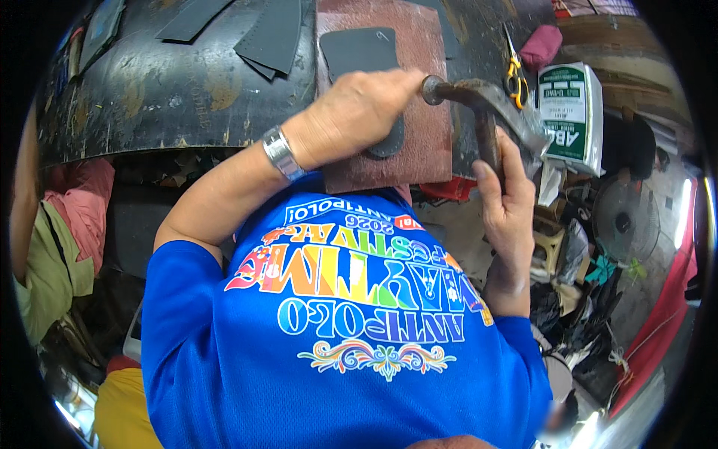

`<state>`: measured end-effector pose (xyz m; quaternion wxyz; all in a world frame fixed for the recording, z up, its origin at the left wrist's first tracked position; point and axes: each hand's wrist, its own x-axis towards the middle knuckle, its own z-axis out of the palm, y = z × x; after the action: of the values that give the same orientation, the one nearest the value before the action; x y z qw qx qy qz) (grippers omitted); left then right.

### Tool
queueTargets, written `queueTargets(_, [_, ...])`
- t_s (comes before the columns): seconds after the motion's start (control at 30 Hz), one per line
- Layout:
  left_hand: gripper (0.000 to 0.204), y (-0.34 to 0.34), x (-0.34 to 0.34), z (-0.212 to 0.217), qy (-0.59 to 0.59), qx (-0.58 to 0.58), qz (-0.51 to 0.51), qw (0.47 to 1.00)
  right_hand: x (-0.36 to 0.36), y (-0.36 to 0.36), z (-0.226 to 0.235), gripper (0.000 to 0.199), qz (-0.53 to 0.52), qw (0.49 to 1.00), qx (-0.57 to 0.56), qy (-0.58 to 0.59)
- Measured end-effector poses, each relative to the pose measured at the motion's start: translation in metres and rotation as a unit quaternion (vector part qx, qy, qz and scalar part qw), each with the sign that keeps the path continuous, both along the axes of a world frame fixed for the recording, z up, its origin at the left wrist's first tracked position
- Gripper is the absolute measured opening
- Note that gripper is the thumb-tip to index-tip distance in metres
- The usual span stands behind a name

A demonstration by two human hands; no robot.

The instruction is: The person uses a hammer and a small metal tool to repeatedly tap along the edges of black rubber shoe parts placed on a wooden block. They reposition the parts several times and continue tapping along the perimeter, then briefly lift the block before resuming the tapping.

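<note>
My right hand (508, 198) grips a worn metal hammer (482, 101) by its handle, the head turned so that its round face sits right beside the fingertips of my left hand. My left hand (348, 116), with a metal watch on its wrist, reaches across with curled fingers. Whatever is between those fingers is hidden. Beneath it lies a dark, sole-shaped piece (359, 52) with a small pale mark near its far edge, partly covered by the hand. That piece rests on a reddish-brown board (430, 153) at the table's near edge.
Flat dark strips (273, 37) lie on the black table (142, 112) to the left. Yellow-handled scissors (514, 84), a pink bundle (541, 47) and a white-green container (572, 112) stand at the right. A fan (624, 218) and clutter are beyond.
</note>
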<state>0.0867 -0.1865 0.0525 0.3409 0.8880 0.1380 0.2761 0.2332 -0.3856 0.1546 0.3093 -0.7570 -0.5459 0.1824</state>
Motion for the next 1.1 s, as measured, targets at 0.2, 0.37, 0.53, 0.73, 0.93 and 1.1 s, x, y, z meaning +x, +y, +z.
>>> queueTargets(0.2, [0.013, 0.008, -0.003, -0.007, -0.027, -0.139, -0.004, 0.990, -0.001, -0.016, 0.000, 0.046, -0.107, 0.983, 0.026, 0.149])
queueTargets(0.37, [0.015, 0.004, -0.004, -0.011, -0.034, -0.092, -0.002, 0.995, -0.005, -0.018, -0.003, 0.047, -0.129, 0.977, 0.099, 0.139])
queueTargets(0.53, [0.016, 0.006, -0.004, -0.007, -0.041, -0.063, -0.022, 0.997, -0.007, -0.019, 0.008, 0.048, -0.126, 0.973, 0.156, 0.111])
queueTargets(0.73, [0.019, 0.004, -0.001, -0.001, -0.047, 0.002, -0.056, 0.997, -0.005, -0.008, 0.024, 0.056, 0.037, 0.881, 0.407, 0.240])
queueTargets(0.93, [0.015, -0.012, -0.002, 0.001, -0.014, 0.017, -0.006, 1.000, -0.007, -0.007, 0.006, 0.044, -0.040, 0.999, 0.003, -0.020])
queueTargets(1.1, [0.014, 0.003, -0.003, -0.007, -0.033, -0.137, 0.013, 0.990, -0.001, -0.020, -0.002, 0.043, -0.133, 0.983, 0.045, 0.115])
